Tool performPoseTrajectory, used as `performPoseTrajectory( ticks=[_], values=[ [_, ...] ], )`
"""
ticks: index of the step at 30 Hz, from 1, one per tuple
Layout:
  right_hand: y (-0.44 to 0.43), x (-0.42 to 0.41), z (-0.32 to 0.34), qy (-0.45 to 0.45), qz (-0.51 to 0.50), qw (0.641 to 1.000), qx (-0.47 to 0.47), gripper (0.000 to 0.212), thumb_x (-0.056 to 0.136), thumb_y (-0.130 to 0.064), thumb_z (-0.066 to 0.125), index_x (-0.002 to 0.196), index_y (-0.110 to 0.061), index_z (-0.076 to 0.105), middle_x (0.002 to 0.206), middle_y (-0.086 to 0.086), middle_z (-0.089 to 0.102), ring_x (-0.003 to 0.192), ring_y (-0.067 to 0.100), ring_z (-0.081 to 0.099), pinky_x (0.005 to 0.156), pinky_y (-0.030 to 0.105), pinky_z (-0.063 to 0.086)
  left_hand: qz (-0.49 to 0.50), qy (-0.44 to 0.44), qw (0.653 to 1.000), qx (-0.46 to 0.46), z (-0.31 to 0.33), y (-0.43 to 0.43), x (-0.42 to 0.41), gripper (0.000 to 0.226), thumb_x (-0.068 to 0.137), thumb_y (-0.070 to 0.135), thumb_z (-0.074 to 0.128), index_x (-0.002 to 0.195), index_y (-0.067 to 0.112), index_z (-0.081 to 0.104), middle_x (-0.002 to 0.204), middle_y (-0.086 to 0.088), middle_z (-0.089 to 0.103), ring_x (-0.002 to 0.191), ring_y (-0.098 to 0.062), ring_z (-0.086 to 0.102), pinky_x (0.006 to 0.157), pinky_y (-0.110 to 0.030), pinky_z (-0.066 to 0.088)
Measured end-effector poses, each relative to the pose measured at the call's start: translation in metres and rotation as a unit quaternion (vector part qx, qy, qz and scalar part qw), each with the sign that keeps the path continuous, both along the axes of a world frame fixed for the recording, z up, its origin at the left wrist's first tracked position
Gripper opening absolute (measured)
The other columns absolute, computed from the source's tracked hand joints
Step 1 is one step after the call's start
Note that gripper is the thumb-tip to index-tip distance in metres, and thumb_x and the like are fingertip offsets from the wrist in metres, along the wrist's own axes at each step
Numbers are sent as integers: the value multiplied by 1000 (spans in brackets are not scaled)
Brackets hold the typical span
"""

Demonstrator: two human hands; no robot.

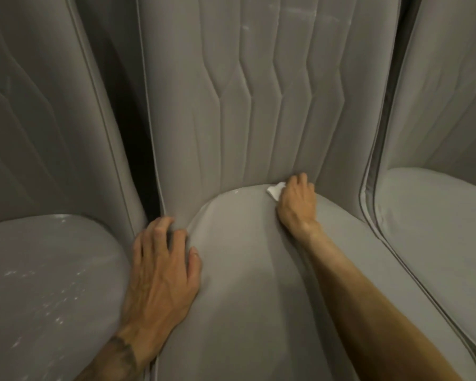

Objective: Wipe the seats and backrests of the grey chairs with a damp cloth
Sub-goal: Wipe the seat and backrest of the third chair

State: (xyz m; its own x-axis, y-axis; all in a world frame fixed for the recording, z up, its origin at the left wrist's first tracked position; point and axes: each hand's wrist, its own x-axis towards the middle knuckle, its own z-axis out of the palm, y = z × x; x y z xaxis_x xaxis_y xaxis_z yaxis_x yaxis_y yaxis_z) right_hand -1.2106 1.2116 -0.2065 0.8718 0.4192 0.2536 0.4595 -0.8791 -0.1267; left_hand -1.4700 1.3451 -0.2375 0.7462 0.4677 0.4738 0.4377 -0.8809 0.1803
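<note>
Nearest the camera, a bare forearm with a dark tattoo comes in from the bottom left, and its left hand lies flat with fingers spread on the left front edge of the middle seat, holding nothing; the fingertips reach the piped rim where the cushion drops into the gap beside the left chair's seat. That left seat carries pale flecks and streaks across its top. From the bottom right the other forearm crosses the middle seat diagonally, leaving broad bare cushion between the two arms. Farther back, the right hand is curled closed over a small white cloth, of which only a corner shows at the thumb side, pressed at the rear edge of the seat where the cushion meets the backrest. The knuckles touch the foot of the backrest's stitched zigzag channels. A few pale marks show near the top of the backrest. A narrow dark gap divides this backrest from the left chair's back, and a similar slit on the far side parts it from the right chair, whose seat lies just beside the middle one.
</note>
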Motion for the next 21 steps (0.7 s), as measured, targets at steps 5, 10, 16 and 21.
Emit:
performPoseTrajectory(
  ticks=[5,10,16,21],
  values=[
    [36,-13,-1,6,145,989,-15,23,102,-11,36,118,-5,52,127,16,48,112,36,48,98,45,35,-3,-1,1000,-3,-2,1,-1,34,99,36,43,116,11,59,142,-18,42,129,-39,47,113,-54,35],
    [18,-4,-5,-29,22,999,3,25,97,-2,36,113,-4,55,124,19,52,114,36,46,94,42,31,3,-3,1000,-4,-3,3,0,33,98,35,45,115,11,60,143,-18,42,130,-40,47,115,-54,34],
    [56,-32,-7,1,198,979,40,22,101,-9,40,112,-7,59,120,15,51,103,37,50,92,44,33,-3,-2,1000,2,0,1,-2,32,99,34,45,115,10,60,142,-18,43,129,-40,47,114,-53,33],
    [52,-32,-11,-7,116,992,41,26,99,-6,37,114,-6,59,122,17,54,114,35,48,99,42,32,-1,-1,1000,-5,0,0,-1,31,98,34,44,112,11,59,142,-18,43,131,-39,47,115,-52,32]
  ],
)
